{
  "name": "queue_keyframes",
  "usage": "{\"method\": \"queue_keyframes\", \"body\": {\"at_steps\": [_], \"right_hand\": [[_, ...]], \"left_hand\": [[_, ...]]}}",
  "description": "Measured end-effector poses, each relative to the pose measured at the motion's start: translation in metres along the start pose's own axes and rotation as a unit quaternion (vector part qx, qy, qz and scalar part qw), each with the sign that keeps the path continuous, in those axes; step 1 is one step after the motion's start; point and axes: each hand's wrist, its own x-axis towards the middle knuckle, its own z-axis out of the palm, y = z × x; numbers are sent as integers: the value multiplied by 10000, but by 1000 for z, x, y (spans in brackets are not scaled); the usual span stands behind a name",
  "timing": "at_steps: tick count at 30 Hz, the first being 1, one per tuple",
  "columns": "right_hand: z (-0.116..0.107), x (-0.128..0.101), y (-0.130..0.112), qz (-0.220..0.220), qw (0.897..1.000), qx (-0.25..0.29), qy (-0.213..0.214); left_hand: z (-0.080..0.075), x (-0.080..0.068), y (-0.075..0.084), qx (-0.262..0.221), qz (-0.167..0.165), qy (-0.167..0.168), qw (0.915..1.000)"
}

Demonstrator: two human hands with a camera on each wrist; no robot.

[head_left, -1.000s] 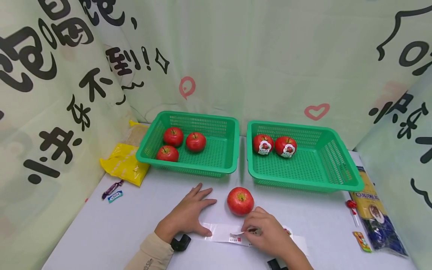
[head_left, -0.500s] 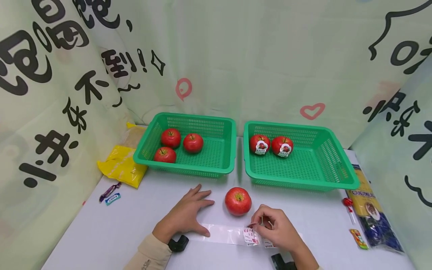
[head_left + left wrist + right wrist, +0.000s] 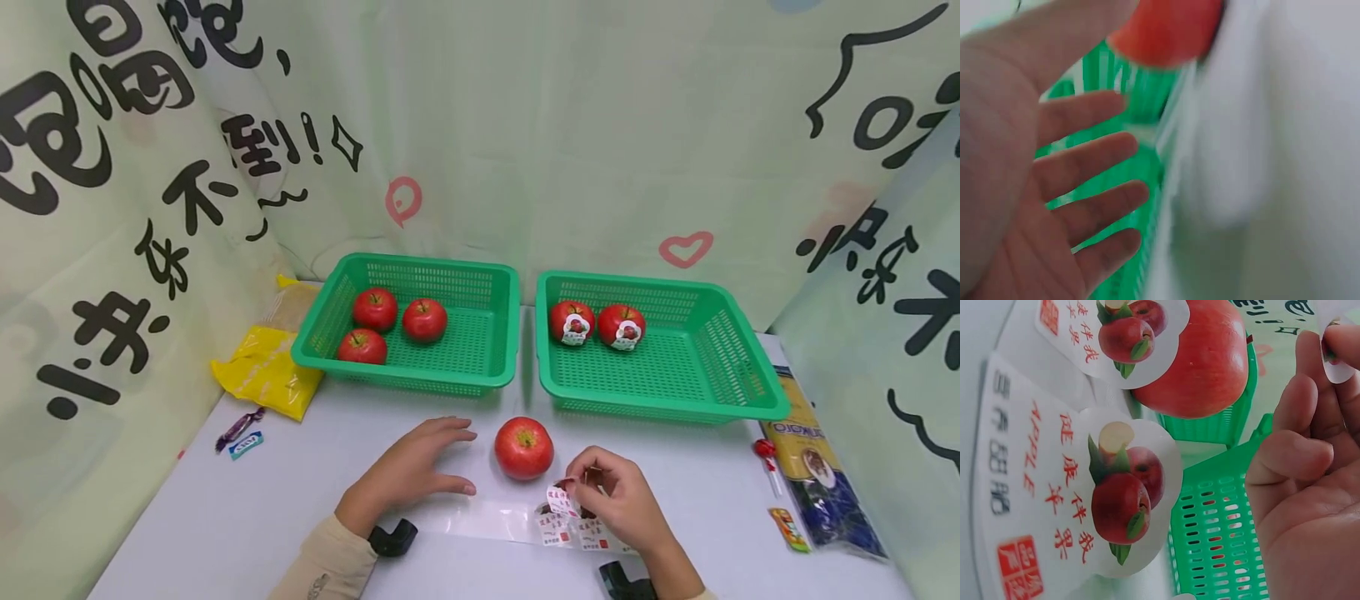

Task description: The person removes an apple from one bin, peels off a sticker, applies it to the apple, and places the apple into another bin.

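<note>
A: Where is the right hand [image 3: 615,500]?
B: Low in the frame, right of centre. Its fingers are curled and pinch a sticker [image 3: 561,498] lifted off the sheet; in the right wrist view the sticker [image 3: 1335,347] shows at the upper right, between the fingertips.

A: And the sheet?
B: The sticker sheet [image 3: 525,525] lies flat on the worktop [image 3: 225,517] at the bottom centre. More apple labels sit on it, seen close in the right wrist view [image 3: 1079,506].

A: The left hand?
B: The left hand [image 3: 408,471] is left of centre, fingers straight and spread, holding nothing. The left wrist view is blurred but shows the same spread fingers [image 3: 1085,187].

A: The apple?
B: A loose apple [image 3: 523,447] stands on the worktop between the two hands, just in front of the gap between the left basket [image 3: 480,358] and the right basket [image 3: 697,375]. The left basket holds three plain apples, the right basket two labelled ones.
</note>
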Motion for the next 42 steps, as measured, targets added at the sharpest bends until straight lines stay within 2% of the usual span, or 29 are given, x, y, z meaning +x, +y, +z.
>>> {"method": "queue_keyframes", "body": {"at_steps": [5,8,12,15,17,20,22,24,26,30,38,42], "right_hand": [[1,1,0,-69,9999,133,3],[2,2,2,23,9999,167,-27],[6,2,3,365,9993,115,-14],[8,2,2,651,9978,50,110],[9,3,1,790,9966,36,245],[9,4,1,849,9957,1,377],[9,5,2,914,9951,56,366],[9,6,2,976,9947,129,292],[9,6,2,1053,9940,182,251],[9,8,-5,994,9948,47,230],[17,20,-36,648,9950,-695,322],[26,30,-47,758,9905,-1102,318]], "left_hand": [[8,28,26,127,172,113,9997],[18,42,35,63,171,130,9998],[26,48,36,-235,53,292,9993],[25,44,35,-926,-195,597,9937],[22,40,33,-1710,-416,826,9809],[18,35,28,-3026,-627,1084,9448],[17,33,25,-3539,-652,1121,9263],[17,34,22,-3867,-596,1047,9143],[17,34,20,-4044,-546,943,9081],[20,33,18,-4223,-506,745,9020],[29,32,19,-4118,-560,688,9069],[32,30,19,-4105,-657,679,9070]]}}
